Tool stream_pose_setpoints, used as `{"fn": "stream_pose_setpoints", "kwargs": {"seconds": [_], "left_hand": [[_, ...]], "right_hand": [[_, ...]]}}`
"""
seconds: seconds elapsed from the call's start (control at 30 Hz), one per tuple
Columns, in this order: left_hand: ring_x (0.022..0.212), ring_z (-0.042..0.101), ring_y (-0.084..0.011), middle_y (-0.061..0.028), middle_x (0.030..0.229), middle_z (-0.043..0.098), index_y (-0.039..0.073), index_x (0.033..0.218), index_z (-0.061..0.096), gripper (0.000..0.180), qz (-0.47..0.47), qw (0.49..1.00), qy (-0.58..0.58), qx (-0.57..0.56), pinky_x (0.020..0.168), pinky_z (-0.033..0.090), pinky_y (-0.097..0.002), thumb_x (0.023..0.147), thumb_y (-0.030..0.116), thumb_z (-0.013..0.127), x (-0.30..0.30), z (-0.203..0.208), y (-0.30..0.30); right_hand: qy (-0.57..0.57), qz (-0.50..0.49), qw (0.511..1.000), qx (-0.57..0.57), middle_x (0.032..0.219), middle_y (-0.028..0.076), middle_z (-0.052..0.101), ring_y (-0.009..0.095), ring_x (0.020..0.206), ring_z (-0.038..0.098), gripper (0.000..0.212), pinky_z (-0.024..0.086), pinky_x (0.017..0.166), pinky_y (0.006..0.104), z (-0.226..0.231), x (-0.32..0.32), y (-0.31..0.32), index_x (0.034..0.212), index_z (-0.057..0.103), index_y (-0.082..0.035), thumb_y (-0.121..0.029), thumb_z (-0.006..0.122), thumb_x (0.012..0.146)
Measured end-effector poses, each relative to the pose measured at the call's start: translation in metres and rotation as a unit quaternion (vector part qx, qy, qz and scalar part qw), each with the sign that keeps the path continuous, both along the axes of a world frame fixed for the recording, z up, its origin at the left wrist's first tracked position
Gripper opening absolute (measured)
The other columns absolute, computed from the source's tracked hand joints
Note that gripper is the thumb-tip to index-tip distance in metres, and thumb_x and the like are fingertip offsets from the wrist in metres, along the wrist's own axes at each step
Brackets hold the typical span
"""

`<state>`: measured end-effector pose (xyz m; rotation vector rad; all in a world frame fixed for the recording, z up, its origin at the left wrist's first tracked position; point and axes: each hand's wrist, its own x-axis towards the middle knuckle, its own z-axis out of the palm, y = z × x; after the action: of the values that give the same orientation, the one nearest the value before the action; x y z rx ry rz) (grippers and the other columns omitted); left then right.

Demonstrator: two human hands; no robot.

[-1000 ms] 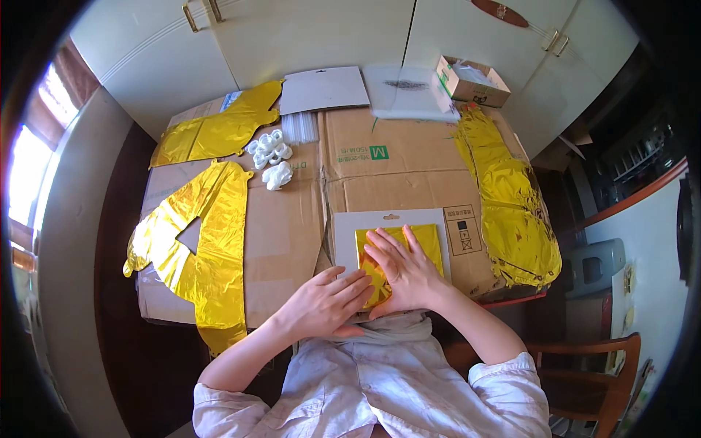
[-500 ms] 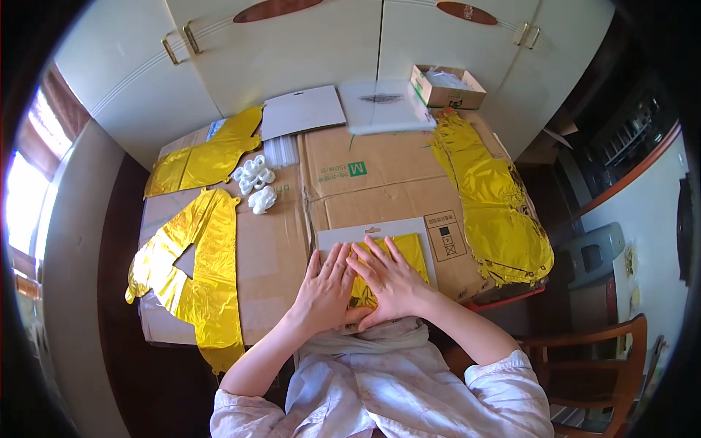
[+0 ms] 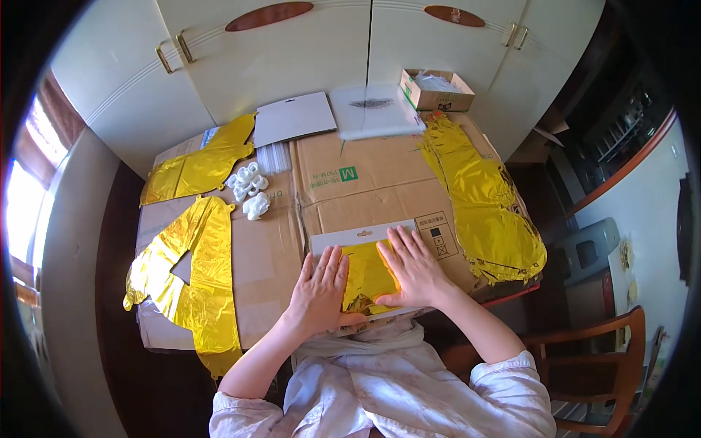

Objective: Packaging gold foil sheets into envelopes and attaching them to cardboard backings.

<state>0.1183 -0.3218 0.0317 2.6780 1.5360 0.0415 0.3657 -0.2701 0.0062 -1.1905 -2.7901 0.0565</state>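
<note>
A folded gold foil balloon [image 3: 368, 271] lies on a white backing card [image 3: 343, 238] with a hanging slot, at the near edge of the cardboard-covered table. My left hand [image 3: 320, 290] presses flat along the foil's left side, fingers stretched out and thumb pointing inward. On the right side my right hand [image 3: 413, 270] lies flat as well, its fingers spread over the foil's edge and the card. Between the two hands the shiny middle of the foil shows. The lower part of the card is partly covered by my hands.
Flat gold foil balloons lie at the left [image 3: 212, 270], far left [image 3: 201, 171] and right [image 3: 489, 212]. White ribbon rolls [image 3: 248, 182] sit left of centre. Farther back are white cards [image 3: 296, 118], clear plastic bags [image 3: 376, 117] and an open cardboard box [image 3: 438, 93]. A wooden chair [image 3: 628, 358] stands at right.
My hands have slid apart from the middle of the folded foil, the right one outward to the right. More of the foil between them now shows. The view has shifted slightly.
</note>
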Motion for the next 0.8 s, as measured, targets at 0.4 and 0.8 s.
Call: {"fn": "stream_pose_setpoints", "kwargs": {"seconds": [0.4, 0.8], "left_hand": [[0.09, 0.066, -0.0252, -0.0138, 0.096, 0.066, -0.002, 0.113, 0.06, 0.038, 0.149, 0.846, -0.417, -0.298, 0.08, 0.053, -0.0356, 0.084, 0.02, 0.072, 0.019, -0.011, -0.126], [0.092, 0.069, -0.0288, -0.0171, 0.112, 0.065, -0.005, 0.125, 0.052, 0.031, 0.32, 0.374, -0.808, -0.323, 0.078, 0.059, -0.0376, 0.101, 0.015, 0.052, 0.057, -0.077, -0.141]], "right_hand": [[-0.003, -0.007, 1.0, -0.001, 0.154, 0.029, 0.02, 0.045, 0.145, 0.014, 0.109, 0.007, 0.115, 0.0616, 0.001, -0.012, -0.015, 0.149, 0.03, -0.004, -0.085, 0.04, 0.077], [-0.001, 0.005, 0.997, -0.076, 0.154, 0.027, 0.023, 0.044, 0.144, 0.018, 0.095, 0.013, 0.113, 0.0649, 0.027, -0.026, -0.041, 0.148, 0.029, -0.003, -0.073, 0.043, 0.086]]}}
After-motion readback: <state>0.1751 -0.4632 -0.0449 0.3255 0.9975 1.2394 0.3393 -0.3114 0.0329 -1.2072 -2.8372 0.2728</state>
